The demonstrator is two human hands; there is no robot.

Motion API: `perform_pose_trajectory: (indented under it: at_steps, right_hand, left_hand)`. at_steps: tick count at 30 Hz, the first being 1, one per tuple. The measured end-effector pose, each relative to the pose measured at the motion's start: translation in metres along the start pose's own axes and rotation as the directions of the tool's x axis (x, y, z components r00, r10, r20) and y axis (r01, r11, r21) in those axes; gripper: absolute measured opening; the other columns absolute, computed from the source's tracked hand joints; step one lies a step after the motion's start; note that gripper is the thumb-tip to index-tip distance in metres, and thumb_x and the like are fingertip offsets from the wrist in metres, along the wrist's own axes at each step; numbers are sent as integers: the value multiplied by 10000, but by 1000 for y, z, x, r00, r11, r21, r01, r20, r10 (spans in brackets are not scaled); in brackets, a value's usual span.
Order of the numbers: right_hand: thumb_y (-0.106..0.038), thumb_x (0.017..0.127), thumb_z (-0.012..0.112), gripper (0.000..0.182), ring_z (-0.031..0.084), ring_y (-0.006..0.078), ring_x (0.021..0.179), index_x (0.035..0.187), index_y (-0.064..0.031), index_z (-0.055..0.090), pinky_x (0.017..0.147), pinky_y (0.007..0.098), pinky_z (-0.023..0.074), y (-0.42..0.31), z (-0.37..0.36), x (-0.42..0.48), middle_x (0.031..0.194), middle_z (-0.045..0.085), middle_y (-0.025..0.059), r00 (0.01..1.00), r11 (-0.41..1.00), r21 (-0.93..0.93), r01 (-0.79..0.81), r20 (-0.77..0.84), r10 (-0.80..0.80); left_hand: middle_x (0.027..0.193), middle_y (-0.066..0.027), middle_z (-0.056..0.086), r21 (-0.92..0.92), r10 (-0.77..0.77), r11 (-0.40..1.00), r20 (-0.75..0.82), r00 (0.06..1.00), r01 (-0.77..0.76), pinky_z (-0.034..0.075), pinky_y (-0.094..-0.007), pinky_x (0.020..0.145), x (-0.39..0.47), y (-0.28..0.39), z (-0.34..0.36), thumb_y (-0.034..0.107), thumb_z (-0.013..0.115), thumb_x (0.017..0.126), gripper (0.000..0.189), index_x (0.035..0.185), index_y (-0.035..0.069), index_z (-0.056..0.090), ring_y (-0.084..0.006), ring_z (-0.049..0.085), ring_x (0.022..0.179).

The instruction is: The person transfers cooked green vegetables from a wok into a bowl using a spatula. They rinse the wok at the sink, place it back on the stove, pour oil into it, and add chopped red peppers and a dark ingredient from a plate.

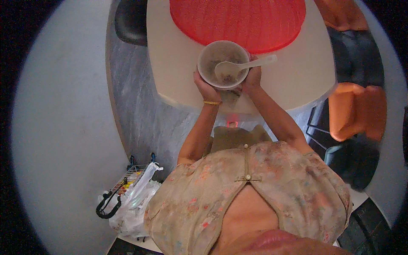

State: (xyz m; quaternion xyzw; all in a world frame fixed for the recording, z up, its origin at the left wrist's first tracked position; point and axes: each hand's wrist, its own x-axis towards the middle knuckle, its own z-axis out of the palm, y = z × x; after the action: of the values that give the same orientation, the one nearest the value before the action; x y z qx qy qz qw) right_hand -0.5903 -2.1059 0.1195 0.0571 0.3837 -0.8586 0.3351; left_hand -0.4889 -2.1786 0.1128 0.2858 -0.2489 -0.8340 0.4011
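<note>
A white bowl (208,52) is held between my two hands above the near part of a pale table (287,79). My left hand (207,89) cups the bowl's left side, with a yellow band round the wrist. On the bowl's right side rests my right hand (253,76), its fingers partly hidden behind the bowl. A pale spoon (259,61) lies in the bowl, its handle sticking out over the right rim. Some dark bits, too blurred to name, show at the bottom of the bowl. Just beyond it is a red mesh cover (237,24) on the table.
Orange chairs (346,111) stand right of the table, and a black seat (130,24) is at the upper left. At the lower left, a wire basket cart (135,172) holds white plastic bags (134,204). A plain wall (63,111) runs along the left.
</note>
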Motion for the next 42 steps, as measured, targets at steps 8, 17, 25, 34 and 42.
perform_pose_trajectory:
  at_steps: [8,17,25,34,42]
  right_hand:
    - [-367,874,300,429,540,213,852,947,-11,530,771,368,441,9,-23,-23,907,564,108,923,966,-250,-70,-384,-33]
    - [-259,821,407,261,524,224,795,869,-39,538,729,350,431,-12,-72,-122,848,545,110,983,901,-420,-111,-177,39]
    - [-210,834,434,226,483,203,708,869,-9,532,646,323,399,-40,-163,-215,792,540,97,755,225,-971,75,-93,-649]
    - [-218,885,467,294,509,116,813,1070,1,532,739,265,432,-95,-295,-507,900,557,22,190,641,-517,567,-676,-712]
    - [-192,871,467,270,467,67,651,1056,-33,583,564,199,396,-36,-358,-769,801,551,-19,-373,620,-589,519,-808,-455]
  left_hand:
    - [999,-59,563,-147,-172,979,-206,963,144,400,-393,853,-41,-4,-7,361,311,841,404,983,56,534,-220,523,944]
    - [872,-38,480,159,-650,729,-144,746,665,435,-352,757,-118,-12,4,196,432,783,138,845,75,455,-193,490,786]
    - [1030,-68,492,706,-880,353,29,473,614,459,-339,756,-189,-55,37,114,455,785,318,1100,68,465,-200,495,941]
    - [1046,-117,540,931,-991,132,120,54,342,514,-373,688,-375,-198,52,149,482,830,345,1156,57,415,-241,567,863]
    - [1056,-134,512,986,-914,48,107,-391,158,521,-349,686,-676,-247,34,38,425,816,350,1164,17,390,-253,571,866]
